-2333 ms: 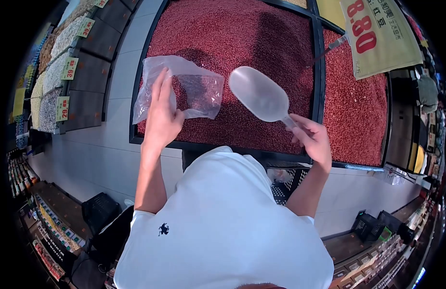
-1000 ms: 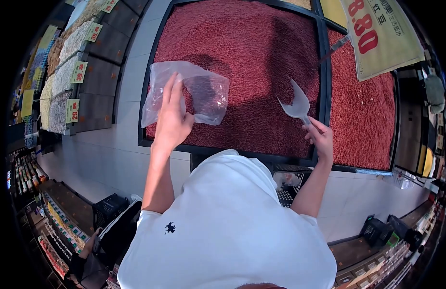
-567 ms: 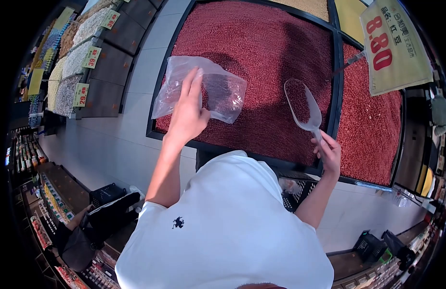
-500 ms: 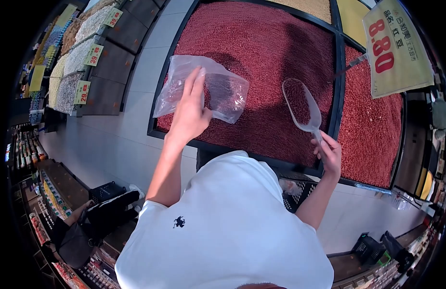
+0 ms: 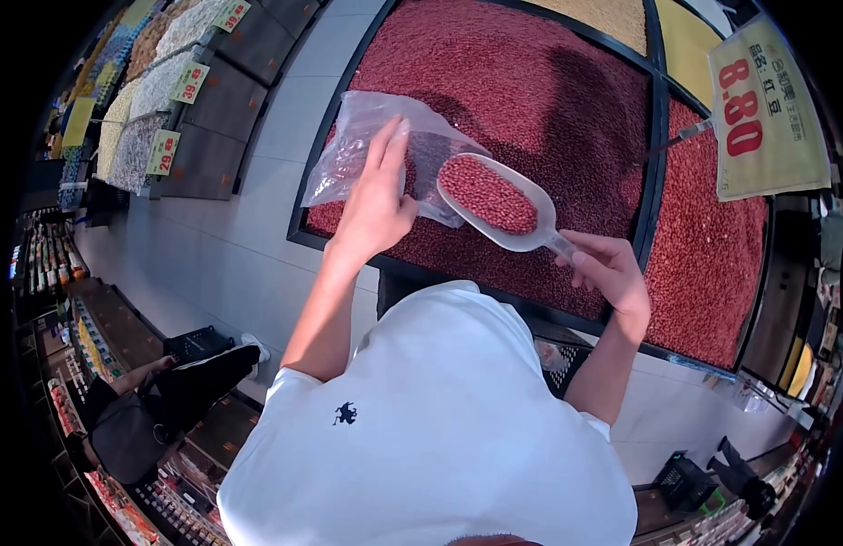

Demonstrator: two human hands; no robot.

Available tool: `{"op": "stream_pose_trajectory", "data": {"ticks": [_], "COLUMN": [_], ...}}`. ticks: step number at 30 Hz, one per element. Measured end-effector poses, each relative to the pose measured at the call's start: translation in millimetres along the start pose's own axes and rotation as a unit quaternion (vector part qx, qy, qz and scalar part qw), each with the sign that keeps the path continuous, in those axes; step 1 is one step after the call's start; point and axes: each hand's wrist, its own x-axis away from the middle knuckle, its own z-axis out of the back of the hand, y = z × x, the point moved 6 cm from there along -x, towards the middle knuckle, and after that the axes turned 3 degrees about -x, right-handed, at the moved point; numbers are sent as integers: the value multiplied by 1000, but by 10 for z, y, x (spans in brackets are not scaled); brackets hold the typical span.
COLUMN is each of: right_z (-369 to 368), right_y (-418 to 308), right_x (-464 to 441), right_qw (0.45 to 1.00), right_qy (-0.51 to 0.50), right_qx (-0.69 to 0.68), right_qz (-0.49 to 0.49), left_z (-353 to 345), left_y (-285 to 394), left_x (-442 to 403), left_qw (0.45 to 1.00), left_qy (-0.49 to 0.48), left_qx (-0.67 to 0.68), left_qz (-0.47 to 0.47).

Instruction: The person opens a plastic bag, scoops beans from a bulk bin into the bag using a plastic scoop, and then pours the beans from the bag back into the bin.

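Note:
My left hand (image 5: 378, 205) is closed on the clear plastic bag (image 5: 349, 127), which spreads over the red beans (image 5: 522, 82) at the near left of the black-framed bin (image 5: 299, 227). In my right hand (image 5: 611, 271) is the handle of a translucent scoop (image 5: 546, 218). Red beans fill the scoop's bowl, which is level above the bin. Its tip is beside the bag's right edge and overlaps it in view; whether they touch I cannot tell.
A price sign (image 5: 769, 109) stands over a second bin of red beans (image 5: 704, 273) at the right. Shelves of grains (image 5: 157, 91) line the left. Another person (image 5: 157, 409) with a black basket (image 5: 198, 344) is at the lower left.
The scoop has come up out of the beans, filled, and moved left towards the bag. My left hand stays on the bag. The view has shifted, and the other person's pose has changed.

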Motion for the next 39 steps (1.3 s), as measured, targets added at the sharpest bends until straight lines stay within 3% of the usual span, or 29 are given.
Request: {"op": "stream_pose_trajectory", "data": {"ticks": [7, 10, 11, 15, 19, 28, 31, 34, 37, 39], "right_z": [-637, -870, -947, -1140, -1260, -1074, -857, -573, -315, -115], "right_y": [-221, -455, -566, -643, -739, -728, -644, -136, 86, 280], "right_x": [-589, -712, -722, -796, -760, -583, -495, -442, -214, -45], "right_qw": [994, 955, 927, 898, 870, 873, 935, 993, 996, 993], "right_qy": [-4, 6, 6, 34, 50, 93, 59, 77, 80, 94], "right_qx": [111, 288, 347, 382, 436, 405, 314, 70, -35, -65], "right_qz": [1, 71, 143, 217, 226, 254, 153, 63, 28, 3], "left_z": [51, 78, 88, 124, 145, 90, 66, 28, -3, -7], "left_y": [-21, -44, -48, -40, -18, -47, -24, -23, -62, -40], "left_x": [-5, -4, -4, 4, -6, 1, 4, -5, -15, -32], "left_qw": [999, 999, 999, 998, 999, 999, 1000, 1000, 996, 999], "left_qy": [-4, -1, 2, 2, 16, 1, 10, -1, -21, -12], "left_qx": [34, 45, 46, 51, 33, 28, 10, 10, 64, 27], "left_qz": [22, 27, 27, 34, 13, 31, -3, 8, 58, 35]}}
